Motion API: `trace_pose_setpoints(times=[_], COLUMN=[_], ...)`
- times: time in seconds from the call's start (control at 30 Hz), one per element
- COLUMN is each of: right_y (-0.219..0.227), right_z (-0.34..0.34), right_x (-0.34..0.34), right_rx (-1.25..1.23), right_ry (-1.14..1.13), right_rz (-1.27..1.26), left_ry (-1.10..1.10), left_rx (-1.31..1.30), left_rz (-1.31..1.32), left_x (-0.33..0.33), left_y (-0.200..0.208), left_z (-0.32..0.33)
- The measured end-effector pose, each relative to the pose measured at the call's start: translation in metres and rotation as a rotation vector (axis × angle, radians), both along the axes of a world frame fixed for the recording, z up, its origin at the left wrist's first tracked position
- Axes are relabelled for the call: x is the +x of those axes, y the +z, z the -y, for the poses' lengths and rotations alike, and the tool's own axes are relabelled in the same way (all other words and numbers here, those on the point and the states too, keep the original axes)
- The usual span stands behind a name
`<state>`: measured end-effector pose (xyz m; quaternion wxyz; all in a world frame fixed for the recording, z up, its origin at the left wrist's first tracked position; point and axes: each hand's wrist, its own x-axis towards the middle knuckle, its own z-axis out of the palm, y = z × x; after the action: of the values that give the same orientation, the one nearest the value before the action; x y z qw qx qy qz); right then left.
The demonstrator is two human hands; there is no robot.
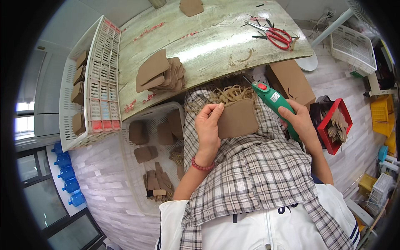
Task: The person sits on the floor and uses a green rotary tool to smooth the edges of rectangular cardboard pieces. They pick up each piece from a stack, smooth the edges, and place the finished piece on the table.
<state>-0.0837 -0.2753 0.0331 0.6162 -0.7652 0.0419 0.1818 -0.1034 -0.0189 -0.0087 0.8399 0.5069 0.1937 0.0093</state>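
Observation:
Between the thumb and fingers of my left hand is a flat brown panel with rounded corners, held over my lap. My right hand is wrapped round a green handheld power cutter with a red button. Its dark narrow tip points up and left, near the panel's upper right corner but apart from it. Thin tan trimmings lie in a tangle just beyond the panel, on the checked apron. On the table's near left part rests a stack of similar brown panels.
Red-handled scissors lie on the worn table at the far right, among dark scraps. A white crate stands at the table's left. Below it, a plastic basket holds brown pieces. A red-rimmed box and a cardboard box stand right.

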Motion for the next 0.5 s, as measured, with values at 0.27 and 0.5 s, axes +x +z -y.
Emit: trace_pose_setpoints(times=[0.27,0.5], right_y=[-0.002,-0.004], right_z=[0.001,0.001], right_x=[0.000,0.000], right_rx=[-0.004,0.004], right_ry=[-0.011,-0.019], right_rz=[-0.020,-0.028], left_ry=[0.006,0.009], left_rx=[-0.073,-0.131], left_rz=[-0.051,-0.079], left_x=[0.001,0.000], left_y=[-0.004,-0.011], left_z=[0.003,0.002])
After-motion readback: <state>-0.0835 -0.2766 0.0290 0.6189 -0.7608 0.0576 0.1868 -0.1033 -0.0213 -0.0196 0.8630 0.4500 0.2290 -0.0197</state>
